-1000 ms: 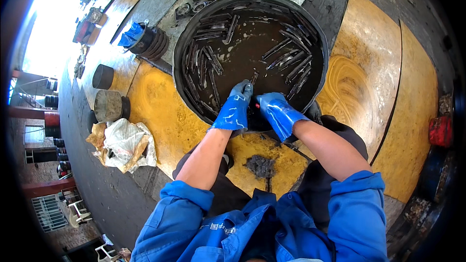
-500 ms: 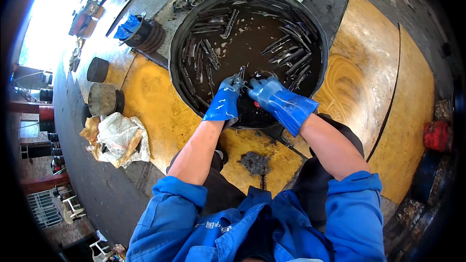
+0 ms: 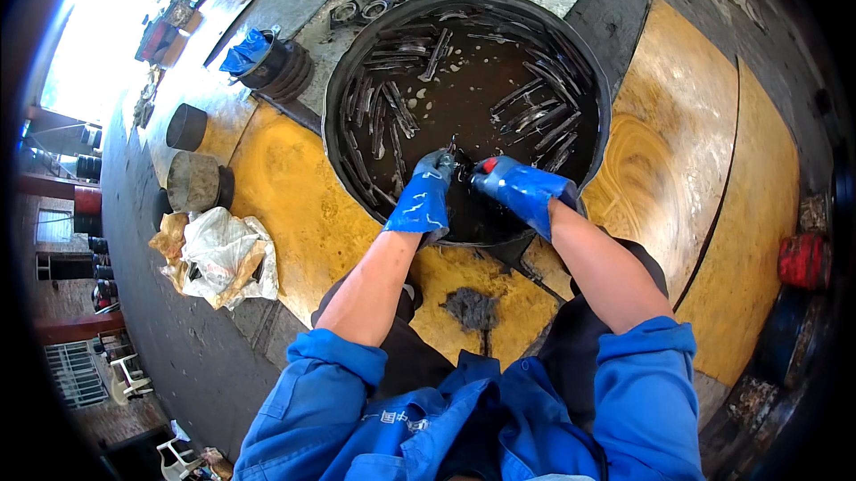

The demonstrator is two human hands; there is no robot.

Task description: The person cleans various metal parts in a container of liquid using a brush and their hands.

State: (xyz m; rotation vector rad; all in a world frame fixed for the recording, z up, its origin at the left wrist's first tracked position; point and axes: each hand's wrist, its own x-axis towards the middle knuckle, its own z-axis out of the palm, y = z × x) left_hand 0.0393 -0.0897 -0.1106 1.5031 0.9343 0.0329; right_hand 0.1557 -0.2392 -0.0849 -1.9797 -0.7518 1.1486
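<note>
Gloved left hand (image 3: 433, 166) pinching a dark strip (image 3: 453, 144) that juts ahead of it, gloved right hand (image 3: 497, 178) curled round a red object (image 3: 489, 164) just beside the strip, both over a round tub (image 3: 602, 124)

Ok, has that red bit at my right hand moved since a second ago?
Yes: against the round tub, the red bit has shifted forward, away from you and from the tub's near edge.

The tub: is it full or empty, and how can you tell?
Partly filled: the tub holds brown liquid and dark strips below its rim.
</note>
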